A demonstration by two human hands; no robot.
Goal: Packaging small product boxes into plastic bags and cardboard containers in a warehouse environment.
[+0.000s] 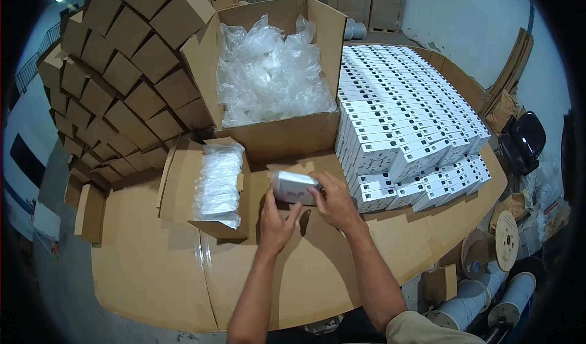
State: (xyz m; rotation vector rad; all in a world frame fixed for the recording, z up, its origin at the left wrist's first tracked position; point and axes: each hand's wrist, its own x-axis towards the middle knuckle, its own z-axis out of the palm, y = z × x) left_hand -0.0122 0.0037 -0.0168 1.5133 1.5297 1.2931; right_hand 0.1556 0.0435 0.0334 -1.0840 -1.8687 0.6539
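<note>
Small white box sits between both hands, above the cardboard-covered table, just in front of the big open carton. Left hand holds it from below, fingers curled around its near edge. Right hand closes on its right end, thumb on top. The big carton is full of crumpled clear plastic bags. To the left lies a smaller open carton with a stack of flat plastic-wrapped packs. On the right, many same white boxes stand in tight rows, each with a small dark mark on its end. Folded brown cartons are piled at the far left.
</note>
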